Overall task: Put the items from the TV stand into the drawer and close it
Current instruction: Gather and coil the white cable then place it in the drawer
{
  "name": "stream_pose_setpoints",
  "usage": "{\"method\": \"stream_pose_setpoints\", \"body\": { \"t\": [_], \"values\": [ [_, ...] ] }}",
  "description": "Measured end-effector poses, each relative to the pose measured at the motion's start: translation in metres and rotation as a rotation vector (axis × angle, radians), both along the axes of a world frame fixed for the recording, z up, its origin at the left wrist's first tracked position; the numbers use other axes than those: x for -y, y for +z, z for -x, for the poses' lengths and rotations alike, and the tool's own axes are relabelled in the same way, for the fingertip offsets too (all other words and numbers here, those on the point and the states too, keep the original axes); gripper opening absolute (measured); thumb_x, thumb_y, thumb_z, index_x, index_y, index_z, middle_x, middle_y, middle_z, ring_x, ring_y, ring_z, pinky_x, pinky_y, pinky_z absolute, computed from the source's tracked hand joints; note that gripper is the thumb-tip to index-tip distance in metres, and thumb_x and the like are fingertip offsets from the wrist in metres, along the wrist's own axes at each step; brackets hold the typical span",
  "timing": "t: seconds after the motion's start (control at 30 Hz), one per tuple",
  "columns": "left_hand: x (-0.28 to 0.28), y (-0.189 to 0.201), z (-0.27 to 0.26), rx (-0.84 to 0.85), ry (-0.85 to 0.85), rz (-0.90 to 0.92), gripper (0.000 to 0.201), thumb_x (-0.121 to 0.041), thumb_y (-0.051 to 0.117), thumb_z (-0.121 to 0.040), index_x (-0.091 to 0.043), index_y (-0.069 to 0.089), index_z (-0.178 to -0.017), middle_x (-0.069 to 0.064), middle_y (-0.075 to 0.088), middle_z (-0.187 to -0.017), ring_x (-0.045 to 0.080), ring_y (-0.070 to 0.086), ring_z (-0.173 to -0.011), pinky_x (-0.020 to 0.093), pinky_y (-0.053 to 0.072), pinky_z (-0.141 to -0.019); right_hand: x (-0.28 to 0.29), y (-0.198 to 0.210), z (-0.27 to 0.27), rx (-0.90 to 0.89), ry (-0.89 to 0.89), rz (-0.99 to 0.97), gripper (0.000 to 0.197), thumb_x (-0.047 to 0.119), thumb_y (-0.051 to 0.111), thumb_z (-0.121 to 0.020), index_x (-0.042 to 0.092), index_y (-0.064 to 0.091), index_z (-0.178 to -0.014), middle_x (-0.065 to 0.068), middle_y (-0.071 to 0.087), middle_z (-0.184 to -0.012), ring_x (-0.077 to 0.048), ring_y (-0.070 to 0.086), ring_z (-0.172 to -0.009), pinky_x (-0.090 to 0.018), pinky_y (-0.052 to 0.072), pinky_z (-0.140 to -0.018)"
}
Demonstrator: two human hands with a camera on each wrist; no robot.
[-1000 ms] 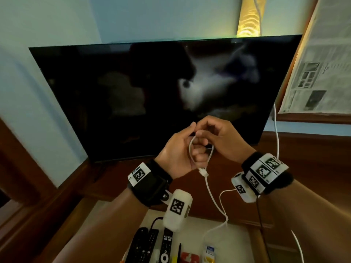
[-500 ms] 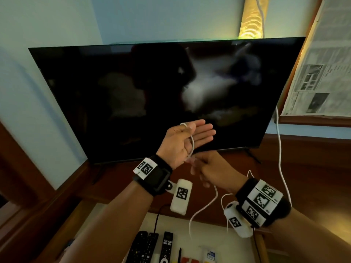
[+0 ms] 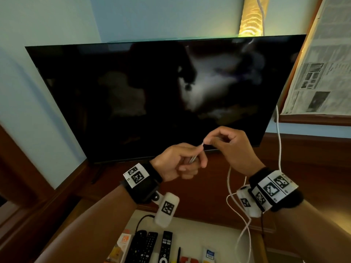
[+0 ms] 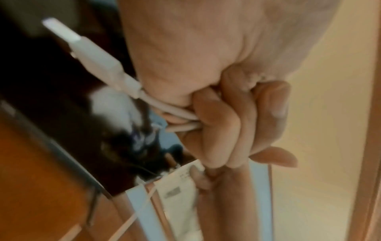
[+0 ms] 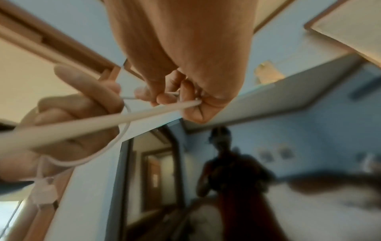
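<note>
Both hands are raised in front of the dark TV (image 3: 133, 95), working a white USB cable (image 3: 230, 186). My left hand (image 3: 182, 164) is curled into a fist around loops of the cable (image 4: 177, 117), and the USB plug (image 4: 90, 57) sticks out past the palm. My right hand (image 3: 228, 143) pinches a strand of the cable (image 5: 144, 114) between thumb and fingers, just right of and above the left hand. The rest of the cable hangs down in loops over the open drawer (image 3: 199, 236) below.
The drawer holds three black remotes (image 3: 146, 247), an orange box (image 3: 121, 245), a pen and small packets. The wooden TV stand top (image 3: 209, 190) runs behind it. Another white cord (image 3: 278, 141) hangs at the TV's right edge, beside a newspaper-covered frame (image 3: 322, 73).
The left hand went from flat and open with the cable over it to a fist around the loops. The right hand rose from below to beside it, pulling a strand up.
</note>
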State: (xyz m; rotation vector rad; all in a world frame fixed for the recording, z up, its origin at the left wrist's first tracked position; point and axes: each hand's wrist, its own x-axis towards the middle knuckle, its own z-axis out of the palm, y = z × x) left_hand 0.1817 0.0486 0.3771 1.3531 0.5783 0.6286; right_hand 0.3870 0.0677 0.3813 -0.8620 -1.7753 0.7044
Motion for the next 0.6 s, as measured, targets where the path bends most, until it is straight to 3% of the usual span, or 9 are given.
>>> {"method": "stream_pose_setpoints", "body": {
  "t": [0.07,0.17,0.23,0.3,0.37,0.43,0.5,0.6],
  "values": [
    [0.004,0.003,-0.005,0.205,-0.061,0.075,0.040,-0.025,0.035,-0.109,-0.008,0.064,-0.087,-0.007,0.033,-0.045,0.009,0.018,-0.038,0.022,0.021,-0.040,-0.001,-0.007,0.008,-0.134,0.018,0.045,0.013,0.020,0.069,-0.095,0.013,0.072,-0.084,0.006,0.066,-0.069,-0.008,0.053,-0.052,-0.023,0.044,-0.048],
    [0.006,0.009,-0.017,0.457,-0.034,0.125,0.035,-0.023,0.034,-0.108,-0.006,0.061,-0.093,-0.006,0.045,-0.045,0.006,0.024,-0.036,0.017,0.027,-0.038,0.003,-0.019,0.027,-0.283,0.064,0.168,0.026,0.024,0.056,-0.103,0.007,0.070,-0.089,-0.016,0.050,-0.067,-0.019,0.042,-0.052,-0.023,0.036,-0.040],
    [0.007,0.015,-0.026,0.561,0.102,0.113,0.036,-0.021,0.033,-0.109,0.000,0.062,-0.099,0.002,0.059,-0.053,0.006,0.038,-0.036,0.017,0.035,-0.039,0.011,-0.024,0.038,-0.243,0.080,0.223,0.028,0.014,0.050,-0.107,0.018,0.073,-0.090,-0.025,0.048,-0.065,-0.020,0.041,-0.051,-0.023,0.036,-0.039],
    [0.004,0.016,-0.029,0.568,0.260,0.060,0.038,-0.019,0.031,-0.111,0.004,0.062,-0.108,0.010,0.072,-0.074,0.011,0.061,-0.050,0.022,0.052,-0.050,0.017,-0.030,0.043,-0.119,0.068,0.239,0.040,0.006,0.048,-0.105,0.025,0.068,-0.077,-0.012,0.051,-0.055,-0.019,0.042,-0.044,-0.026,0.037,-0.041],
    [-0.003,0.018,-0.027,0.456,0.366,-0.038,0.039,-0.018,0.031,-0.111,0.006,0.061,-0.116,0.019,0.076,-0.099,0.025,0.076,-0.082,0.033,0.063,-0.076,0.020,-0.032,0.042,0.063,0.055,0.221,0.038,0.012,0.049,-0.105,0.015,0.060,-0.069,-0.003,0.049,-0.050,-0.018,0.042,-0.041,-0.031,0.036,-0.045],
    [-0.009,0.016,-0.021,0.243,0.444,-0.174,0.037,-0.015,0.033,-0.112,0.010,0.059,-0.121,0.028,0.072,-0.110,0.037,0.073,-0.103,0.046,0.059,-0.094,0.022,-0.032,0.037,0.200,0.052,0.235,0.033,0.020,0.051,-0.106,0.010,0.064,-0.078,-0.012,0.053,-0.056,-0.018,0.043,-0.043,-0.033,0.038,-0.046],
    [-0.013,0.013,-0.020,-0.033,0.515,-0.258,0.034,-0.011,0.035,-0.111,0.013,0.059,-0.119,0.031,0.071,-0.108,0.039,0.071,-0.107,0.049,0.056,-0.100,0.023,-0.030,0.031,0.253,0.074,0.317,0.025,0.024,0.051,-0.105,0.010,0.069,-0.095,-0.014,0.053,-0.063,-0.014,0.042,-0.040,-0.029,0.039,-0.041],
    [-0.014,0.009,-0.020,-0.403,0.533,-0.324,0.027,-0.007,0.038,-0.109,0.004,0.062,-0.110,0.014,0.072,-0.100,0.024,0.070,-0.098,0.039,0.054,-0.094,0.027,-0.027,0.022,0.335,0.098,0.395,0.017,0.025,0.055,-0.103,0.018,0.071,-0.105,-0.007,0.057,-0.066,-0.011,0.043,-0.034,-0.023,0.042,-0.037]
  ]
}}
